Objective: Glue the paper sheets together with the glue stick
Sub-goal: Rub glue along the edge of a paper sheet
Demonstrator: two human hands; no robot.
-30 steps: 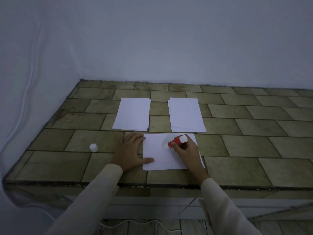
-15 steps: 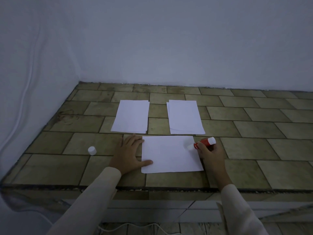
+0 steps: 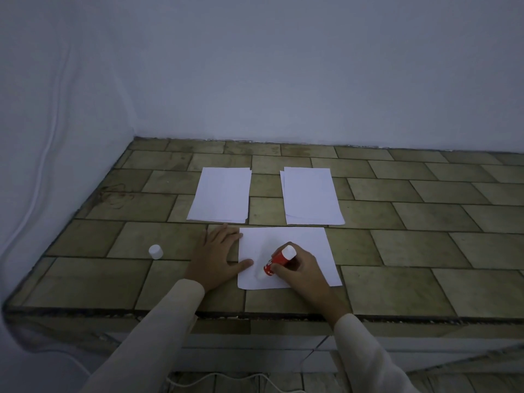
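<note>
A white paper sheet (image 3: 309, 245) lies near the front edge of the tiled counter. My right hand (image 3: 302, 272) grips a red glue stick (image 3: 276, 262), tilted, with its glue tip pressed onto the sheet's lower left part. My left hand (image 3: 217, 255) lies flat with fingers spread on the counter, its thumb and fingertips on the sheet's left edge. Two small stacks of white paper lie farther back: the left stack (image 3: 221, 194) and the right stack (image 3: 310, 195).
The glue stick's white cap (image 3: 155, 251) stands on the counter left of my left hand. The tiled counter (image 3: 425, 222) meets white walls at the back and left. Its front edge (image 3: 283, 317) runs just below my wrists. A white cable (image 3: 42, 165) runs down the left wall.
My right hand has swept the glue stick from the sheet's right edge back to its lower left part. My left hand has stayed on the sheet's left edge.
</note>
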